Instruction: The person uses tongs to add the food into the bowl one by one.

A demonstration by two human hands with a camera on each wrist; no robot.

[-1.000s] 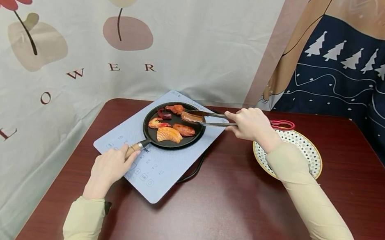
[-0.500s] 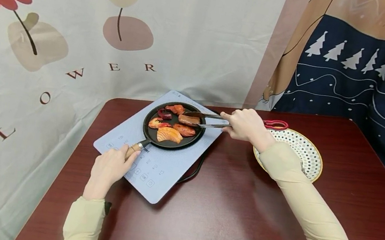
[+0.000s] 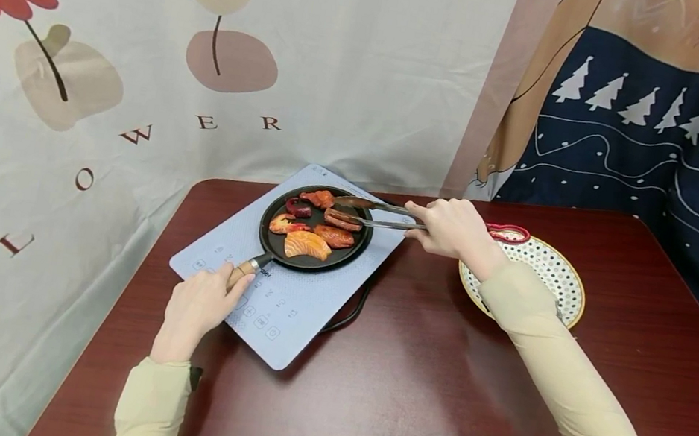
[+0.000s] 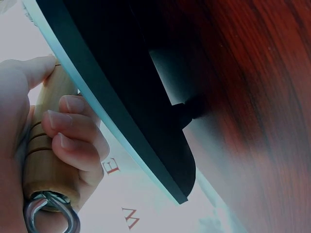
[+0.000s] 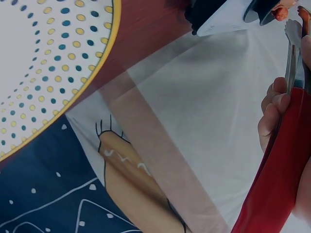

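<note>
My left hand [image 3: 196,308] grips the wooden handle [image 4: 51,145] of a round black frying pan [image 3: 316,224], which sits on a pale blue induction cooker [image 3: 287,340]. In my right hand [image 3: 453,226] are metal tongs [image 3: 385,224] with red handles [image 5: 279,170]. The tong tips reach over the pan's right side, the lower arm's tip overlapping a brown oblong piece of meat [image 3: 342,224]. Also in the pan lie an orange salmon slice [image 3: 308,245], a shrimp [image 3: 284,224], a chicken wing [image 3: 334,237], a dark red curled piece [image 3: 298,207] and a reddish-brown meat piece [image 3: 318,198].
A dotted plate [image 3: 560,283] with a yellow rim stands on the right, partly under my right forearm. A black cord [image 3: 348,319] curves beside the cooker on the dark red table [image 3: 402,407]. Printed cloths hang behind and left of the table.
The tongs shifted slightly left, then back right, and the brown oblong meat changed its tilt between their tips. My left hand and the pan stayed in place.
</note>
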